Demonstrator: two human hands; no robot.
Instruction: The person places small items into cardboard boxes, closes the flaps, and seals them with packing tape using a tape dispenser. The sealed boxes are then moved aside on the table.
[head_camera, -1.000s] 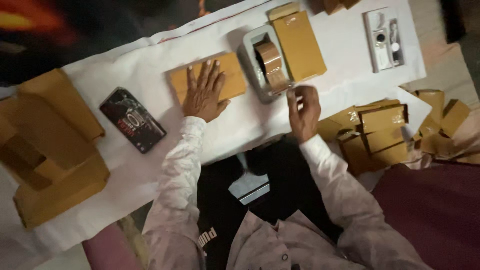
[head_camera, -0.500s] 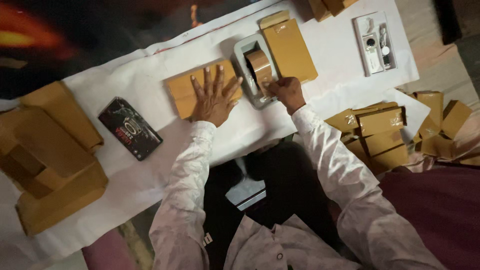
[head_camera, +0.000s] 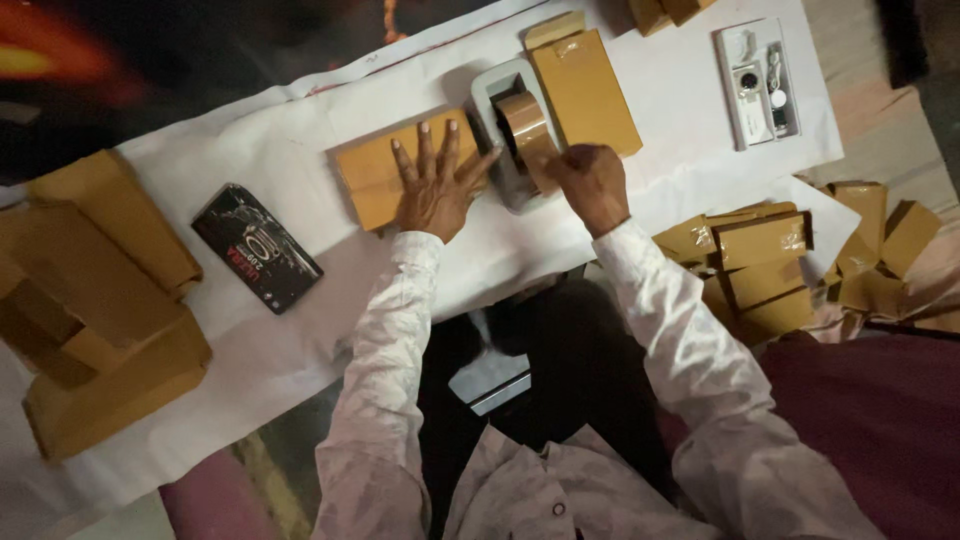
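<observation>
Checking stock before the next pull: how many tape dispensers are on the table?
1: the tape dispenser stands between the left hand and the right hand. None else shows.

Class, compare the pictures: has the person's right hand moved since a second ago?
Yes. The right hand has moved up the table from its near edge to the tape dispenser, while the left hand stayed on the brown box.

A flat box (head_camera: 385, 175) lay at frame centre under the left hand (head_camera: 437, 190); a tape dispenser (head_camera: 515, 130) stood just right of it, a stack of cartons (head_camera: 90, 300) at far left.
</observation>
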